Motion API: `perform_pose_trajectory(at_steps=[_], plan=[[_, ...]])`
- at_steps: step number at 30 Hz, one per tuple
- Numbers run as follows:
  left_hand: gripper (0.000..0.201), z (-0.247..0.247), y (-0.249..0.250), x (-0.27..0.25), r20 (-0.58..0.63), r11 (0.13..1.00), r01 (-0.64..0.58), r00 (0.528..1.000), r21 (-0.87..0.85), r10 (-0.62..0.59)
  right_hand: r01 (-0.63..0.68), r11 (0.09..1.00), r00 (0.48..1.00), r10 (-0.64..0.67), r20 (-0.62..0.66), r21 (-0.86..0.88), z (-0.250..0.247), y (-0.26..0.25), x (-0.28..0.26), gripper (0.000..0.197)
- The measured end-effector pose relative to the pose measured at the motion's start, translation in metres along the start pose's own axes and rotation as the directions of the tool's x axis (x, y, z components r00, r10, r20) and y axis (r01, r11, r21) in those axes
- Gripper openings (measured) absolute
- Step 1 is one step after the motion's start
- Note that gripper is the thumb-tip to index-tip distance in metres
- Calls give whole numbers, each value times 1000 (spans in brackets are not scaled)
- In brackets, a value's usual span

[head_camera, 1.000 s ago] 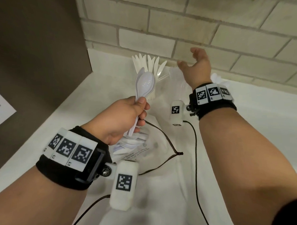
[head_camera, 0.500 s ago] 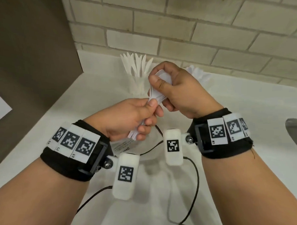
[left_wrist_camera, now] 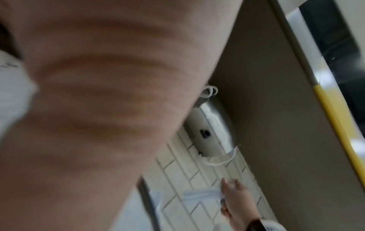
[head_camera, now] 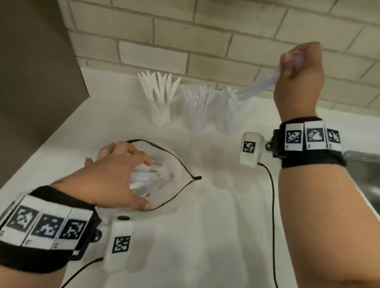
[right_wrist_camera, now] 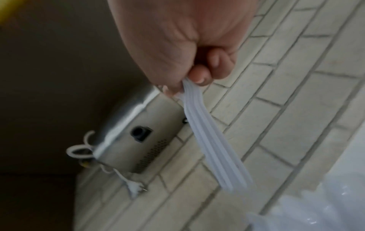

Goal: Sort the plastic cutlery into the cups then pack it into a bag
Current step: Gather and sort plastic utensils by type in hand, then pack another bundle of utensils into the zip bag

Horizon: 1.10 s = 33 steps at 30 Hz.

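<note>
Three clear cups stand by the brick wall: knives (head_camera: 160,101), forks (head_camera: 198,108) and spoons (head_camera: 231,112). My right hand (head_camera: 294,60) is raised above and right of the spoon cup. It grips a bunch of white spoons (head_camera: 256,84) by their bowls, handles slanting down toward that cup; the right wrist view shows the same spoon bunch (right_wrist_camera: 213,140) under my right hand (right_wrist_camera: 189,81). My left hand (head_camera: 129,161) is down in a clear bag (head_camera: 175,183) with a black rim, fingers curled over the loose white cutlery (head_camera: 143,177). The left wrist view is blurred.
A brown panel (head_camera: 32,84) closes off the left side. A steel sink (head_camera: 371,180) lies at the right edge of the white counter (head_camera: 209,240). A steel box (right_wrist_camera: 134,137) hangs on the brick wall. Black cables (head_camera: 272,205) run from my wrists.
Both hands held the spoon bunch together before. My right hand has carried it up and right toward the spoon cup, and my left hand has dropped into the bag.
</note>
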<state>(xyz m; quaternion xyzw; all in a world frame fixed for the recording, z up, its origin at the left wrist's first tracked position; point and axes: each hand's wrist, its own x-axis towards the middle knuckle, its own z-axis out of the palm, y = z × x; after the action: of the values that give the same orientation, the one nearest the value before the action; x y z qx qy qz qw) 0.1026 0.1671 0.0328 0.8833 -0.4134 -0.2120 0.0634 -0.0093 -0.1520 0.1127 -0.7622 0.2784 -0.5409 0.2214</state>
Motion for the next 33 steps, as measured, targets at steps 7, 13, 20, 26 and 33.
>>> perform_pose_trajectory(at_steps=[7,13,20,26,33], plan=[[120,29,6,32,72,993,-31,997,118,23,48,976,987,-14,161,-214,50,31,16,16],[120,36,4,38,107,988,-39,994,147,23,7,835,824,307,477,-550,77,52,12,21],[107,42,7,42,83,990,-65,995,124,54,216,697,695,382,609,-684,72,37,-4,43],[83,41,14,43,87,998,-51,995,37,47,301,924,727,-63,683,-236,66,-41,-68,28],[48,32,7,36,12,963,-18,1000,-270,22,470,880,59,42,997,-65,71,-68,-156,27]])
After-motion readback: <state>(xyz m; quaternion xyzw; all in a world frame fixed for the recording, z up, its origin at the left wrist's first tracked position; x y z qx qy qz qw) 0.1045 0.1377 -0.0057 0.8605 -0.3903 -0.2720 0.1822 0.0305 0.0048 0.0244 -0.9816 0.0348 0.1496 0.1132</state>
